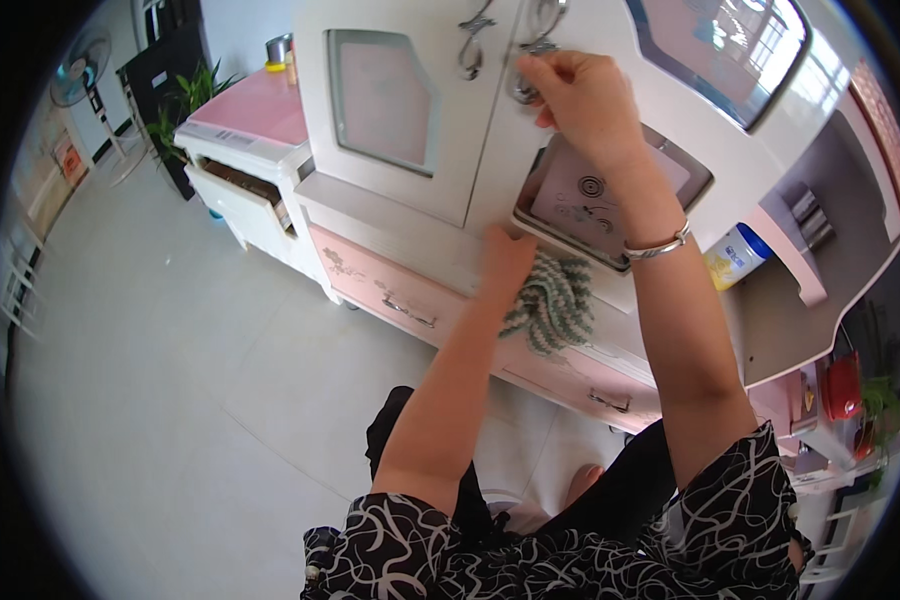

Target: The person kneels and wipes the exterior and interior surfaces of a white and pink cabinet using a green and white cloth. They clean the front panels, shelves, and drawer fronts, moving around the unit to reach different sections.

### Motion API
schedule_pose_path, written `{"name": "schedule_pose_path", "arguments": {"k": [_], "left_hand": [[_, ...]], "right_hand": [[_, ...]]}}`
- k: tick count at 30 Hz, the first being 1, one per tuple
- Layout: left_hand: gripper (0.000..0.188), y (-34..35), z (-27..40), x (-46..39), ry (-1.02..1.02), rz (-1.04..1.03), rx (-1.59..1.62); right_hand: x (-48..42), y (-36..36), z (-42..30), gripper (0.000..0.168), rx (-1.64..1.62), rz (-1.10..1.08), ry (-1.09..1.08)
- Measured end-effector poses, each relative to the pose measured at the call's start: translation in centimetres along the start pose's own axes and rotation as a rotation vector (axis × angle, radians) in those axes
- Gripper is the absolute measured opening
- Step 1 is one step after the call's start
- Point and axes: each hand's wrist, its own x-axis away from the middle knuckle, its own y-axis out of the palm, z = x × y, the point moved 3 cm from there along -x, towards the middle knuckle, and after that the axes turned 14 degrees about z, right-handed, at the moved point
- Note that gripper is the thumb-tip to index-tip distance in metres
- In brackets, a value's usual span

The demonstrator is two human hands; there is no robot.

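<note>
My right hand (585,97) is raised to the upper part of a white cabinet, its thumb and fingers closed around the curled metal handle (523,88) of the right-hand door (487,180). A silver bracelet (658,244) circles that wrist. Lower down, my left hand (508,259) is blurred at the cabinet's ledge, below the door. Against its right side lies a bunched green-and-white striped cloth (551,304), draped over the ledge's front. The left fingers are hidden, so whether they grip the cloth does not show. A framed panel with swirl patterns (577,199) sits in the door behind my right forearm.
Pink drawers (379,281) with metal handles run beneath the ledge. To the left, a pink-topped side cabinet (251,112) has a drawer (232,199) pulled out. A blue-lidded canister (739,255) stands on the right-hand shelf. Farther left are a potted plant (187,97) and a standing fan (82,71).
</note>
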Motion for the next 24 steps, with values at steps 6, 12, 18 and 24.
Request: {"name": "schedule_pose_path", "arguments": {"k": [6, 12, 18, 24], "left_hand": [[0.024, -2.2, 0.7, -1.3, 0.254, -0.143, -0.172], [0.019, -2.5, 2.8, 0.4, 0.555, -0.140, -0.411], [0.011, -0.5, 3.6, 3.1, 0.975, -0.203, -0.495], [0.006, 3.3, 1.5, 7.6, 1.408, -0.230, -0.496]], "right_hand": [[7.6, -1.2, 6.2, 0.024, 0.095, -0.148, -0.022], [18.2, -2.5, 12.5, 0.017, 0.337, -0.106, -0.196], [20.8, -2.7, 14.4, 0.012, 0.398, 0.014, -0.184], [20.8, -9.5, 17.1, 0.008, 0.555, 0.039, -0.265]]}}
